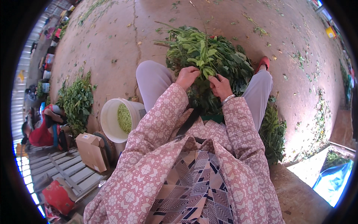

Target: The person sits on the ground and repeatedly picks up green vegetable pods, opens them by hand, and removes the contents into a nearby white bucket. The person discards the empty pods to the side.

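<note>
A heap of cut bean plants (pixel 237 63) with green leaves and long stems lies in front of me, between my knees. On top of it is a thick bunch of plump green pods (pixel 193 37). My left hand (pixel 188 78) pinches a pod-bearing bean stem (pixel 204 54) near its lower end. Just to the right, my right hand (pixel 221 86) has thumb and forefinger closed on a green pod (pixel 207 72) of the same cluster. A silver bangle (pixel 228 99) circles my right wrist. The fingertips partly cover what they grip.
Left of my knee, a white plastic bucket (pixel 106 120) tilts, holding shelled green beans (pixel 124 118). Near it are a cardboard box (pixel 91 151), a slatted pallet (pixel 65 168) and another plant pile (pixel 77 100). A person in red (pixel 42 135) sits farther left. More plants (pixel 272 134) lie right.
</note>
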Demonstrator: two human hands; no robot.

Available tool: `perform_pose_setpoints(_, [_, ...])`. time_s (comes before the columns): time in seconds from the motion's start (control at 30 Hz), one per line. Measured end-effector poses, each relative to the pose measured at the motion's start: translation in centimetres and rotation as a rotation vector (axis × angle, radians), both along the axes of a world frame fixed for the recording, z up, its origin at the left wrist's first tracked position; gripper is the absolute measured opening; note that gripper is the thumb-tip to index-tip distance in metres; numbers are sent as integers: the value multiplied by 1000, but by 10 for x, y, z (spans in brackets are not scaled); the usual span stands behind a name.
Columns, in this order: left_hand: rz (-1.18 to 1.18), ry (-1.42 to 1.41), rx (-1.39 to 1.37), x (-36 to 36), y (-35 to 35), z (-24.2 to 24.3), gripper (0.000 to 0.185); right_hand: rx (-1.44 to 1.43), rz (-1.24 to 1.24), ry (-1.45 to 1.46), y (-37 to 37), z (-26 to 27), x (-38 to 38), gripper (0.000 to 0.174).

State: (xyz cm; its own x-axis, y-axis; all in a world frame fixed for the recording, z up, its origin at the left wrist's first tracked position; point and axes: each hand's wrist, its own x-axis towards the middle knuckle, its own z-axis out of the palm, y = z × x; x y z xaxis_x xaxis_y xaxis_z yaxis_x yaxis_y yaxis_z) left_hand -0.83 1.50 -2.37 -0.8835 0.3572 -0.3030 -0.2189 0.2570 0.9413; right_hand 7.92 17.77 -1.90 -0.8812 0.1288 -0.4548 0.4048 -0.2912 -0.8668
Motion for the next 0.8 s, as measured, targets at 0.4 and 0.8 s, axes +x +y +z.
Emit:
perform_pose_setpoints(0.4, [-85,-762,624,25,0,29,20,-455,22,-57,-6,23,7,18])
perform_pose_setpoints(0.8, [-60,-657,687,27,3,12,14,-83,71,-35,-22,52,23,25])
